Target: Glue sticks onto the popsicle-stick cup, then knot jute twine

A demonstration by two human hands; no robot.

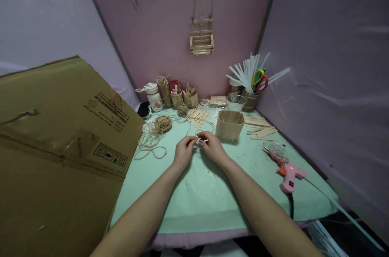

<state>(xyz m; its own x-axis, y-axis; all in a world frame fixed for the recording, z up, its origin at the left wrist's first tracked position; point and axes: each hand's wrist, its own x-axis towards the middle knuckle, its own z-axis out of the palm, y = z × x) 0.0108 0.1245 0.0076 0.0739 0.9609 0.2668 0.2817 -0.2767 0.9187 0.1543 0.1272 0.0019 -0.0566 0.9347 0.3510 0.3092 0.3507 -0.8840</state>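
My left hand [184,151] and my right hand [212,146] meet over the middle of the pale green table [194,196], fingers pinched together on a thin strand of jute twine [197,139]. The strand runs back toward a loose coil of twine [152,137] and a twine ball [163,123] to the left. A small box built of craft sticks [230,125] stands just right of my right hand, apart from it. Loose craft sticks [198,115] lie behind the hands.
A pink hot glue gun [287,174] lies at the right with its cord over the edge. A big cardboard sheet [60,147] leans at the left. Cups of sticks, scissors [259,80], a white bottle [153,96] and a glass bowl [236,102] line the back. A stick basket [201,38] hangs on the wall.
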